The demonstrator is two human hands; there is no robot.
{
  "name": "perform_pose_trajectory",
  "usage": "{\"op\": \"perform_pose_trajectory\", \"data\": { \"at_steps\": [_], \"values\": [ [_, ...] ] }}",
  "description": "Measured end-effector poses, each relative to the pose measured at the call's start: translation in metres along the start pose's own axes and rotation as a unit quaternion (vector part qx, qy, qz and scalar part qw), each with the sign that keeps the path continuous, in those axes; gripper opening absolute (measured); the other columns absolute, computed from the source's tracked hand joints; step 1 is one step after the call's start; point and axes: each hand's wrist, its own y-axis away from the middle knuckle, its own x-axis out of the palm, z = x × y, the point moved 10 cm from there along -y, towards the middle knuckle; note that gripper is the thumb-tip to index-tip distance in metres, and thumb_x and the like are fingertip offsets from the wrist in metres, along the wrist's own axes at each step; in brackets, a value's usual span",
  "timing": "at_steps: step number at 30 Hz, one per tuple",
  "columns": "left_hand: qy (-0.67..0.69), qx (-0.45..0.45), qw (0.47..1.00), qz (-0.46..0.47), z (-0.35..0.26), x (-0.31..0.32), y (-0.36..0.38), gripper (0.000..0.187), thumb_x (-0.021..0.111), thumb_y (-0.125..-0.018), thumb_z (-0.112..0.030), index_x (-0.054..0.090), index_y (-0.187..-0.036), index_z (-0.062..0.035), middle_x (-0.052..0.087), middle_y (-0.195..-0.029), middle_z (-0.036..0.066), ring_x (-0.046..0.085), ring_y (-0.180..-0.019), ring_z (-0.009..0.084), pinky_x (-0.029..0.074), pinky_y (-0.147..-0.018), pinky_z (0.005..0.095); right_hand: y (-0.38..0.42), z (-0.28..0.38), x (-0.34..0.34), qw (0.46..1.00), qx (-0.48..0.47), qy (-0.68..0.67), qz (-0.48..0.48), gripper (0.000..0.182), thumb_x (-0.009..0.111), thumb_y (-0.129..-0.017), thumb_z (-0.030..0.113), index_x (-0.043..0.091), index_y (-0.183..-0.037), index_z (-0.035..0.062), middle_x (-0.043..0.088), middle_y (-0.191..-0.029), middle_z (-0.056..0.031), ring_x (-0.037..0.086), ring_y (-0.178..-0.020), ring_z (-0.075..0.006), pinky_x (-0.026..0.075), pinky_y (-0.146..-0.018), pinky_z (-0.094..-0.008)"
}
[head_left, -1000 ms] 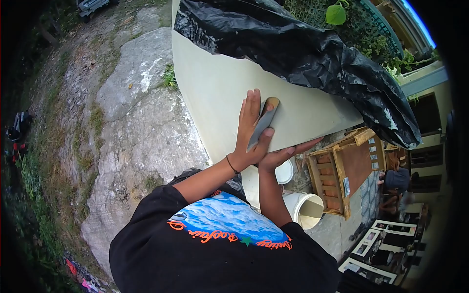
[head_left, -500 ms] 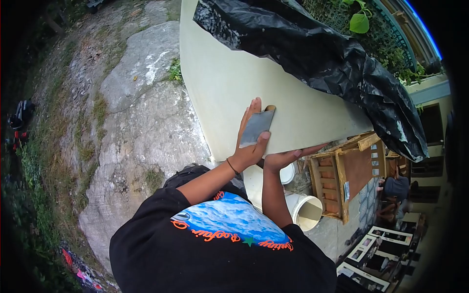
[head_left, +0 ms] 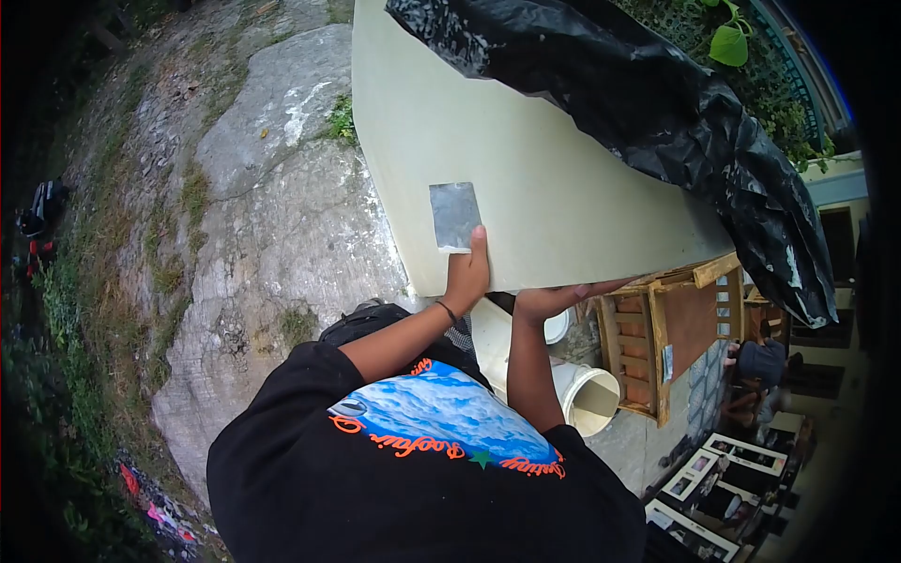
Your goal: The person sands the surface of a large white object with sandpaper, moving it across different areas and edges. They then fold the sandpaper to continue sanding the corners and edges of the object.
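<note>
Grey sheet: lay over the pale panel, gripped by the left hand, surface work apparently under way. Right hand: at the panel's lower edge, grip indeterminable; another pass seemingly called for steady support.
</note>
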Motion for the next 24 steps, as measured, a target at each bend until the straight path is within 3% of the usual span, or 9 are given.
{"op": "perform_pose_trajectory", "data": {
  "at_steps": [4, 7, 8, 13, 15, 17, 19, 21, 24],
  "values": [
    [0.035, -0.197, 0.975, -0.091, 0.045, -0.022, -0.009, 0.063, 0.029, -0.098, -0.047, 0.055, -0.108, 0.0094, 0.062, -0.103, 0.023, 0.058, -0.098, 0.0339, 0.041, -0.089, 0.0379, -0.003, 0.018, 0.007, 0.999, 0.004, -0.035, 0.0, 0.075, 0.018, -0.094, 0.049, -0.008, -0.144, 0.0005, 0.002, -0.149, -0.0219, 0.011, -0.138, -0.0316, 0.013, -0.111, -0.0448],
    [-0.087, -0.183, 0.979, 0.002, 0.002, 0.0, 0.028, 0.064, 0.029, -0.098, -0.047, 0.056, -0.104, 0.0099, 0.062, -0.098, 0.025, 0.059, -0.095, 0.033, 0.042, -0.087, 0.0388, -0.004, 0.02, 0.01, 0.997, 0.008, -0.078, -0.008, 0.075, 0.019, -0.093, 0.049, -0.008, -0.144, 0.0003, 0.003, -0.149, -0.0222, 0.013, -0.138, -0.0316, 0.014, -0.111, -0.0445],
    [-0.049, 0.003, 0.998, -0.037, -0.024, 0.005, 0.035, 0.066, 0.028, -0.097, -0.049, 0.058, -0.097, 0.0106, 0.062, -0.089, 0.026, 0.061, -0.089, 0.0329, 0.043, -0.082, 0.0386, -0.003, 0.017, 0.009, 0.997, 0.011, -0.076, -0.006, 0.075, 0.019, -0.093, 0.049, -0.008, -0.144, 0.0003, 0.003, -0.149, -0.0222, 0.013, -0.138, -0.0316, 0.014, -0.111, -0.0445],
    [-0.094, -0.161, 0.981, 0.045, 0.02, -0.001, 0.02, 0.069, 0.028, -0.097, -0.051, 0.06, -0.086, 0.0102, 0.062, -0.075, 0.021, 0.059, -0.073, 0.0313, 0.045, -0.072, 0.0387, -0.003, 0.001, 0.003, 0.999, -0.012, -0.016, 0.028, 0.075, 0.019, -0.093, 0.048, -0.006, -0.143, -0.0008, 0.006, -0.147, -0.0232, 0.015, -0.137, -0.0311, 0.015, -0.11, -0.0435],
    [-0.014, -0.207, 0.974, -0.089, 0.045, -0.029, 0.004, 0.071, 0.029, -0.096, -0.052, 0.06, -0.083, 0.0101, 0.06, -0.069, 0.019, 0.058, -0.069, 0.0296, 0.044, -0.069, 0.0395, -0.002, 0.004, 0.003, 1.0, -0.012, -0.008, 0.014, 0.074, 0.019, -0.094, 0.047, -0.006, -0.144, -0.0008, 0.007, -0.147, -0.0233, 0.015, -0.137, -0.0311, 0.015, -0.11, -0.0437],
    [-0.026, -0.206, 0.975, -0.078, 0.039, -0.027, 0.009, 0.071, 0.03, -0.096, -0.052, 0.06, -0.081, 0.0099, 0.059, -0.066, 0.017, 0.059, -0.069, 0.0295, 0.045, -0.069, 0.0383, -0.003, 0.004, 0.004, 1.0, -0.016, -0.002, 0.002, 0.072, 0.018, -0.094, 0.047, -0.005, -0.144, -0.0009, 0.007, -0.147, -0.0234, 0.015, -0.137, -0.0312, 0.015, -0.11, -0.0439],
    [-0.082, -0.158, 0.984, 0.01, 0.004, -0.005, 0.032, 0.064, 0.032, -0.097, -0.048, 0.059, -0.09, 0.01, 0.061, -0.078, 0.018, 0.059, -0.077, 0.0316, 0.044, -0.075, 0.0385, 0.002, -0.006, -0.002, 1.0, 0.012, -0.01, -0.016, 0.071, 0.017, -0.095, 0.045, -0.004, -0.144, -0.0011, 0.008, -0.147, -0.0236, 0.014, -0.137, -0.0317, 0.014, -0.11, -0.0443],
    [-0.05, 0.114, 0.991, -0.048, -0.053, 0.004, 0.046, 0.053, 0.034, -0.099, -0.038, 0.048, -0.113, 0.0108, 0.057, -0.106, 0.026, 0.054, -0.1, 0.035, 0.039, -0.089, 0.0402, 0.003, -0.011, -0.003, 1.0, 0.016, -0.01, -0.008, 0.071, 0.017, -0.095, 0.045, -0.004, -0.144, -0.0012, 0.008, -0.147, -0.0237, 0.014, -0.137, -0.0318, 0.014, -0.11, -0.0444],
    [-0.077, 0.064, 0.995, 0.002, -0.015, 0.005, 0.031, 0.059, 0.031, -0.098, -0.043, 0.051, -0.109, 0.0113, 0.059, -0.101, 0.027, 0.057, -0.097, 0.0353, 0.041, -0.087, 0.04, 0.005, -0.016, -0.005, 1.0, 0.012, 0.0, -0.003, 0.071, 0.018, -0.095, 0.046, -0.004, -0.144, -0.001, 0.008, -0.147, -0.0236, 0.014, -0.137, -0.0317, 0.015, -0.11, -0.0446]
  ]
}}
